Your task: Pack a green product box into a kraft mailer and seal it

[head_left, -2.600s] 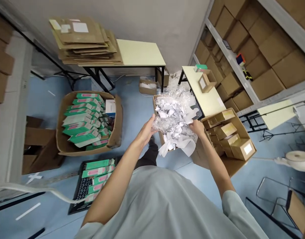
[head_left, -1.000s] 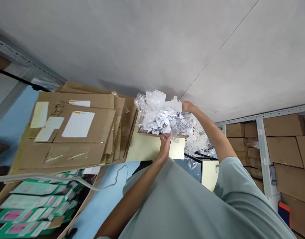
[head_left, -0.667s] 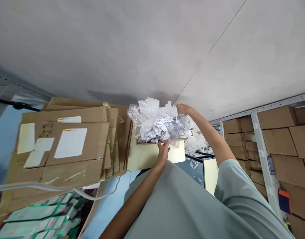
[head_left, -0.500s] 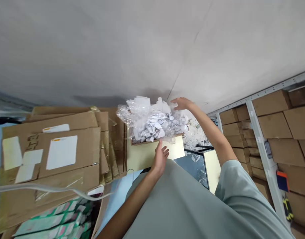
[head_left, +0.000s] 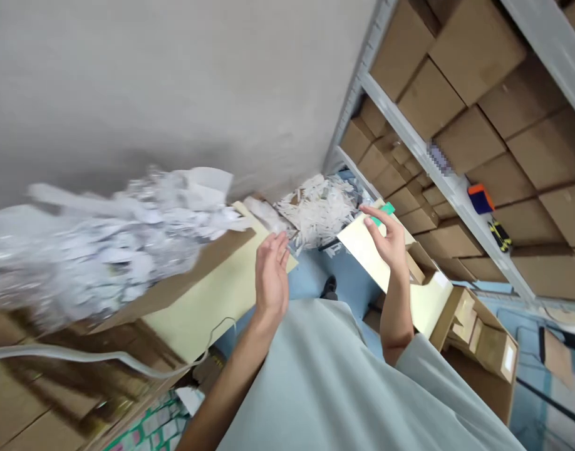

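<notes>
My left hand (head_left: pixel 272 274) is raised over the edge of a cream tabletop (head_left: pixel 193 313), fingers extended and holding nothing. To its left, a cardboard box (head_left: pixel 188 279) sits on that tabletop, heaped with crumpled white paper (head_left: pixel 128 250) and clear plastic film (head_left: pixel 71 282). My right hand (head_left: pixel 388 241) is over a second cream board (head_left: pixel 362 244), its thumb and forefinger apart. A small green item (head_left: pixel 386 210) shows just behind those fingers; whether they touch it I cannot tell.
Shredded white paper (head_left: pixel 320 207) is piled on the blue floor (head_left: pixel 310 275) by the wall. Shelves of brown boxes (head_left: pixel 480 125) stand at the right. An open carton (head_left: pixel 485 351) is at lower right. A white cable (head_left: pixel 128 360) crosses the lower left.
My view has swung right, so the paper-filled box now lies at the left. Both hands have come away from it, my right hand now over the other cream board.
</notes>
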A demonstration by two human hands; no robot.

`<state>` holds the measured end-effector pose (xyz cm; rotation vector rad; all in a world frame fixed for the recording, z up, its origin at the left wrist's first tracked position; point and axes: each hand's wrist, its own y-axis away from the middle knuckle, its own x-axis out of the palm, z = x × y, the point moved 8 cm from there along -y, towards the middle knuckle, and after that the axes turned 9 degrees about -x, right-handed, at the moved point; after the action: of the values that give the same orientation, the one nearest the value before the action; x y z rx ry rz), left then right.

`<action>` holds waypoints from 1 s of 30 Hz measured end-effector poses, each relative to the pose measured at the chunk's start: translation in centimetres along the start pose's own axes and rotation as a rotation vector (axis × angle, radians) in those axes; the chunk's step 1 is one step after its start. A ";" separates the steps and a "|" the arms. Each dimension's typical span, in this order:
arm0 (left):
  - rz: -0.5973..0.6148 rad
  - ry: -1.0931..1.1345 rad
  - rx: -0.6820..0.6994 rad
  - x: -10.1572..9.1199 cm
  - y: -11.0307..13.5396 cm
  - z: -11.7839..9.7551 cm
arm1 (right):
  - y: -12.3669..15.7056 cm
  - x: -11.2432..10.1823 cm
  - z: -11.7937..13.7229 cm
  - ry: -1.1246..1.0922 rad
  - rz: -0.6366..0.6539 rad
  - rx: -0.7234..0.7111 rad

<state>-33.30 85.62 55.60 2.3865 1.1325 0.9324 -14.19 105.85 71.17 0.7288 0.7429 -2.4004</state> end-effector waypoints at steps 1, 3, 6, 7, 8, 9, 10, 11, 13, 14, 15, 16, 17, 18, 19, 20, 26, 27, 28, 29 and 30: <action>0.027 -0.047 0.019 2.4 -0.4 1.2 | 2.9 -3.5 -3.1 0.027 -0.080 0.085; 0.078 -0.147 0.032 7.4 -1.4 4.6 | 8.7 -10.1 -9.5 0.074 -0.219 0.254; 0.145 -0.307 -0.005 15.0 -3.0 11.5 | 16.8 -18.5 -18.0 0.216 -0.361 0.480; 0.181 -0.374 -0.030 17.6 -3.4 14.2 | 19.3 -20.9 -20.4 0.302 -0.386 0.560; 0.234 -0.449 -0.063 20.4 -3.7 17.0 | 21.8 -22.9 -22.6 0.399 -0.395 0.655; 0.294 -0.535 -0.102 23.2 -3.9 19.9 | 24.2 -24.6 -24.7 0.490 -0.381 0.776; 0.347 -0.630 -0.145 25.8 -3.8 22.8 | 26.5 -25.8 -26.8 0.555 -0.343 0.911; 0.386 -0.693 -0.177 28.3 -3.7 25.5 | 28.6 -26.5 -28.7 0.583 -0.290 1.043; 0.439 -0.784 -0.209 32.7 -3.5 30.0 | 31.8 -26.7 -32.0 0.542 -0.181 1.234; 0.457 -0.825 -0.214 34.6 -3.3 31.9 | 32.7 -26.3 -33.3 0.495 -0.143 1.278; 0.465 -0.864 -0.211 36.1 -3.3 33.4 | 33.3 -25.7 -34.4 0.445 -0.120 1.293; 0.467 -0.902 -0.204 37.4 -3.3 34.7 | 33.7 -25.1 -35.3 0.401 -0.108 1.291; 0.462 -0.937 -0.196 38.2 -3.3 35.7 | 33.9 -24.4 -36.1 0.364 -0.097 1.286; 0.453 -0.969 -0.187 38.8 -3.4 36.4 | 34.0 -23.7 -36.6 0.333 -0.091 1.278; 0.443 -0.998 -0.178 39.0 -3.5 37.0 | 34.0 -23.1 -37.0 0.310 -0.089 1.268; 0.431 -1.023 -0.170 39.0 -3.7 37.3 | 34.1 -22.6 -37.2 0.294 -0.091 1.259; 0.324 -1.052 -0.124 34.6 -5.9 35.5 | 34.6 -21.9 -37.2 0.219 -0.145 1.198; 0.298 -1.027 -0.114 33.2 -6.3 34.6 | 34.4 -21.8 -37.0 0.185 -0.153 1.172; 0.271 -0.993 -0.103 31.5 -6.7 33.4 | 34.0 -21.4 -36.9 0.140 -0.158 1.140; 0.247 -0.945 -0.094 29.7 -7.0 32.2 | 33.4 -20.9 -36.7 0.088 -0.158 1.104; 0.224 -0.890 -0.085 27.7 -7.2 30.9 | 32.5 -20.1 -36.5 0.029 -0.153 1.064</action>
<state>-3.19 111.04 40.75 2.4398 0.4725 -0.0838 32.25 111.76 46.62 1.1018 -0.5903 -2.8425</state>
